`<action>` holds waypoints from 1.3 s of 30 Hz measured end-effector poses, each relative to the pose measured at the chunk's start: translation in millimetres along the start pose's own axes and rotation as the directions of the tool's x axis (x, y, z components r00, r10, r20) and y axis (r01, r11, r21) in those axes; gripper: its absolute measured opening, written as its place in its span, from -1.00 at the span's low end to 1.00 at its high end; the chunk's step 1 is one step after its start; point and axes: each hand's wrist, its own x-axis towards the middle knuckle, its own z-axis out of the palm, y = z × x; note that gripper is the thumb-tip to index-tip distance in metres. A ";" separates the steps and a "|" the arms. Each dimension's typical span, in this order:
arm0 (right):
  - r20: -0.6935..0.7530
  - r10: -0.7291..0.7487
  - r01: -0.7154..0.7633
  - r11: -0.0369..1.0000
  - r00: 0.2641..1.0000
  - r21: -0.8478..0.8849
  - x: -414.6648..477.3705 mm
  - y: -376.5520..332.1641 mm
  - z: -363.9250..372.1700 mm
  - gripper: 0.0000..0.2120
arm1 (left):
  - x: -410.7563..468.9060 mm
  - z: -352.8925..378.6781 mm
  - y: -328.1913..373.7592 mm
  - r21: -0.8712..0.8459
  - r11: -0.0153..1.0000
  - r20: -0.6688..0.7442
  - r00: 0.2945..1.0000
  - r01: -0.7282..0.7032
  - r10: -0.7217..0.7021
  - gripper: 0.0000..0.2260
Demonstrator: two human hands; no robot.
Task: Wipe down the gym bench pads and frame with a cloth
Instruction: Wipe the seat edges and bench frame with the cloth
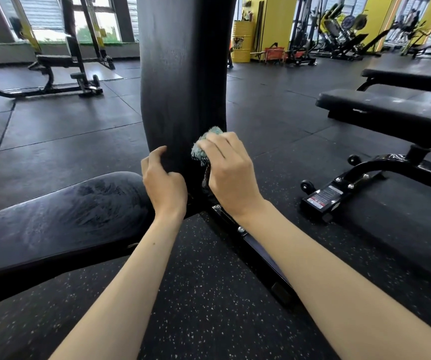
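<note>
A black upright back pad [183,68] of the gym bench rises in the middle of the head view. Its seat pad [61,219] stretches to the lower left and shows damp wipe streaks. My right hand [231,172] grips a teal cloth [204,144] and presses it against the lower right edge of the back pad. My left hand [163,183] has its fingers curled around the pad's lower left edge. The black frame rail [250,242] with bolts runs from under the pad towards the lower right.
Two flat black benches [391,110] stand at the right, one with a wheeled foot [323,196]. Another bench machine [61,68] sits at the back left by the windows. A yellow drum [241,45] and more machines are far behind. Speckled rubber floor lies below.
</note>
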 end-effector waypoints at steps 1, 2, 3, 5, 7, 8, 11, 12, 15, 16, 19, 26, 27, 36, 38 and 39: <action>0.022 -0.013 0.013 1.000 1.000 0.020 -4.4 -0.7 -4.3 -0.74 | -0.5 1.6 1.0 -0.021 1.000 -0.002 1.000 0.015 -0.015 -0.43; 0.024 -0.014 0.013 0.999 1.000 0.036 -8.0 -1.7 -9.0 -0.75 | -1.0 3.3 1.8 -0.042 0.999 -0.003 0.999 0.032 -0.032 -0.43; -0.004 0.008 -0.008 0.999 1.000 0.047 -8.8 -3.1 -13.9 -0.75 | -1.7 4.8 2.3 -0.058 0.997 -0.002 0.999 0.049 -0.049 -0.43; -0.111 0.088 -0.080 0.994 0.990 0.075 2.5 -5.8 -20.1 -0.75 | -5.1 7.5 3.3 -0.067 0.996 0.007 0.998 0.067 -0.067 -0.42; -0.169 0.129 -0.113 0.988 0.977 0.101 21.9 -5.8 -15.7 -0.74 | -8.4 9.5 3.1 -0.063 0.996 0.015 0.998 0.061 -0.060 -0.42; -0.156 0.118 -0.103 0.990 0.981 0.099 29.1 -6.2 -10.6 -0.72 | -9.1 10.3 2.4 -0.063 0.996 0.019 0.998 0.060 -0.059 -0.43; -0.111 0.026 -0.025 1.000 0.993 0.010 24.5 -11.0 7.6 -0.75 | -8.5 11.8 -0.4 -0.061 0.996 0.026 0.998 0.064 -0.063 -0.44; -0.124 0.000 -0.003 1.000 0.992 -0.021 17.8 -11.6 11.9 -0.79 | -8.7 11.7 -0.7 -0.055 0.997 0.022 0.998 0.062 -0.061 -0.45; -0.183 0.019 -0.026 0.999 0.983 -0.034 0.8 -11.9 15.7 -0.81 | -8.1 9.5 0.1 -0.043 0.998 0.010 0.999 0.036 -0.035 -0.47; -0.187 0.036 -0.040 0.999 0.982 -0.019 -4.1 -10.5 15.7 -0.81 | -6.7 9.1 0.5 -0.040 0.999 0.008 1.000 0.026 -0.026 -0.47; -0.133 0.109 -0.098 0.992 0.985 0.085 -23.9 -7.6 5.1 -0.79 | -3.3 8.2 1.4 -0.066 0.997 -0.002 1.000 0.028 -0.028 -0.46; -0.186 0.437 -0.396 0.891 0.880 0.222 9.8 16.8 -14.3 -0.64 | -9.9 7.3 4.7 -0.062 0.996 0.076 0.994 -0.070 0.075 -0.39; -0.148 0.430 -0.395 0.893 0.891 0.215 13.0 17.2 -11.0 -0.62 | -11.4 8.1 4.2 -0.059 0.992 0.096 0.989 -0.112 0.117 -0.38; 0.313 0.580 -0.658 0.687 0.752 0.308 -72.5 -13.9 8.8 -0.62 | -5.2 15.1 -2.6 -0.112 0.987 0.094 0.988 -0.115 0.126 -0.36; 0.192 0.748 -0.754 0.547 0.636 0.364 -67.1 -14.5 10.0 -0.65 | -0.6 14.0 -7.0 -0.111 0.987 0.110 0.986 -0.117 0.129 -0.36; 0.093 0.804 -0.768 0.518 0.588 0.376 -58.4 -10.2 7.4 -0.67 | -0.1 10.9 -8.0 -0.109 0.987 0.134 0.982 -0.118 0.132 -0.35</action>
